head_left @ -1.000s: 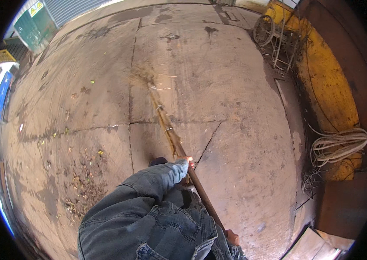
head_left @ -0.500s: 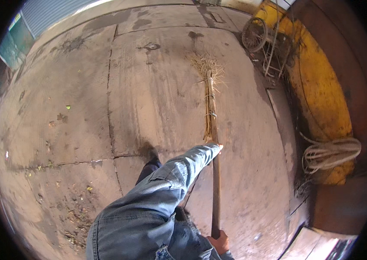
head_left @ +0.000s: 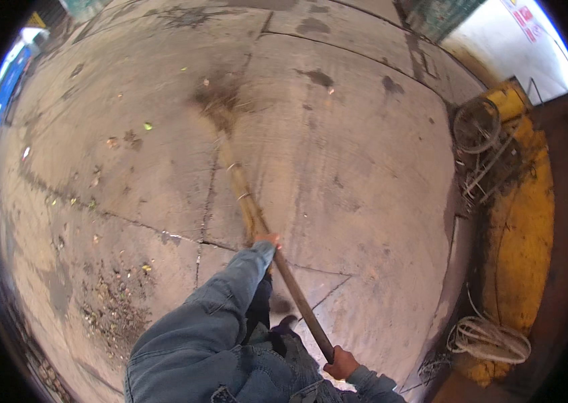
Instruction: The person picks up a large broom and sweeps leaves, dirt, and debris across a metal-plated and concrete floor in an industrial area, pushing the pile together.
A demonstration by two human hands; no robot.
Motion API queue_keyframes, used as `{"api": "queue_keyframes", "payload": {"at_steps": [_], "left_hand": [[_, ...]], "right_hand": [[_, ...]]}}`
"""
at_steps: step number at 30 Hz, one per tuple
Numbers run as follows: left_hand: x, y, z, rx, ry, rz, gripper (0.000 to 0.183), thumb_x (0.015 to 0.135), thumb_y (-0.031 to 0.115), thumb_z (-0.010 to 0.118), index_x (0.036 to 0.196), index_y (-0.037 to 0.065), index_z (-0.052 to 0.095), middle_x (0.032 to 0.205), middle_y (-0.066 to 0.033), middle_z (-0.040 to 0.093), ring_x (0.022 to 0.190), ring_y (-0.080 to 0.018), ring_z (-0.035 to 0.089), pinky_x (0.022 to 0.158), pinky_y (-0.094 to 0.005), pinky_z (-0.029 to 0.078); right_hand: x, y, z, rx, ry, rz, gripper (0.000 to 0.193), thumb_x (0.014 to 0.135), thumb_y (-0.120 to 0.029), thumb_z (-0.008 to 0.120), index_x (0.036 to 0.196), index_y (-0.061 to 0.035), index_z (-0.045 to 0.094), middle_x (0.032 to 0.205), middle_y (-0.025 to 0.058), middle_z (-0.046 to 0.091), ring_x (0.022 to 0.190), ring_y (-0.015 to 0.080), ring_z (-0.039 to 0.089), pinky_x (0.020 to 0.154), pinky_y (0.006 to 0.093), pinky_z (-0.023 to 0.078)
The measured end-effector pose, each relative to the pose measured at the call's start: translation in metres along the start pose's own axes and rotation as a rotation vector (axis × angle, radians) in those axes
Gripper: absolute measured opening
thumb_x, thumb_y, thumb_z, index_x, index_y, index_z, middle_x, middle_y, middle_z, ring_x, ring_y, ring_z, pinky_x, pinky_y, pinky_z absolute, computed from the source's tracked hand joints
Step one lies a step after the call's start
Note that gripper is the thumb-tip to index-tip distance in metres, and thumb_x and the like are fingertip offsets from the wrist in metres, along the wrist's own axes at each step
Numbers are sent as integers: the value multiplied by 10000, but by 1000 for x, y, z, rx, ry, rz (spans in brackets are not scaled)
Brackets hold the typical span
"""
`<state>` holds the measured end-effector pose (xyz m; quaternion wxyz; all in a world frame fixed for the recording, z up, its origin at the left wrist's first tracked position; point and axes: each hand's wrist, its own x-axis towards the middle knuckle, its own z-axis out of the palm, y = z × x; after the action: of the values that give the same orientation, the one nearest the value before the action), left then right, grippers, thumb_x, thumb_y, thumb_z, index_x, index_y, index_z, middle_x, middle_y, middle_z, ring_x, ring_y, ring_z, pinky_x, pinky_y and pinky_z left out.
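Note:
A twig broom [head_left: 292, 285] with a wooden handle slants across the concrete, its bristle head away from me and to the left. My left hand [head_left: 268, 239] is closed round the handle just below the bound bundle of twigs. Down at the handle's near end, my right hand [head_left: 342, 363] is wrapped round it. The bristle tips are blurred by motion, over or against the ground. A heap of leaves and small debris [head_left: 115, 299] lies on the ground to the left of my left arm. Dry leaves [head_left: 132, 141] and a green leaf [head_left: 148, 126] are scattered left of the broom head.
A yellow metal structure [head_left: 519, 235] runs along the right side. Against it lean a bicycle wheel [head_left: 477, 125] and a metal frame, and a coil of pale hose or rope [head_left: 489, 340] lies nearer. Cracks cross the concrete floor [head_left: 364, 168].
The broom head has swung from straight ahead to the left, and the handle now slants. Both hands keep their hold. The view has turned, so the surroundings appear shifted right.

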<state>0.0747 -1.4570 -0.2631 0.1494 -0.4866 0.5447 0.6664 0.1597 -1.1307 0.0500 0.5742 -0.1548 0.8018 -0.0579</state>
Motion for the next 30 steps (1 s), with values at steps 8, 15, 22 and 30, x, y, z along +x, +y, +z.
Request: {"api": "queue_keyframes", "payload": {"at_steps": [8,15,22,30], "left_hand": [[0,-204,-263,-1010,612,-325,207,762,254,526,829,72,452,586,-93,443,477,-268,462,442,-413,434],[-67,-91,-180,-1025,622,-314,164,746,210,483,722,61,419,525,-98,410,418,-254,405,437,-394,433],[-58,15,-106,-812,432,-126,204,726,184,576,793,-3,529,610,-144,542,504,-273,546,477,-416,471],[-16,157,117,-225,10,80,158,741,104,585,659,-28,559,603,-105,575,495,-200,565,447,-343,439]], "right_hand": [[64,-111,-112,-478,-97,-399,361,735,-243,602,973,-13,457,780,223,599,756,385,598,668,472,475],[72,-48,-122,-504,20,-343,335,725,-299,588,932,-52,496,762,182,607,741,371,600,648,460,473],[24,29,-115,-275,160,-184,357,697,-336,635,913,-85,504,745,162,609,719,363,597,634,449,472],[-3,125,-47,284,371,52,408,710,-370,641,967,-75,526,797,187,618,756,368,604,676,428,470]]}}
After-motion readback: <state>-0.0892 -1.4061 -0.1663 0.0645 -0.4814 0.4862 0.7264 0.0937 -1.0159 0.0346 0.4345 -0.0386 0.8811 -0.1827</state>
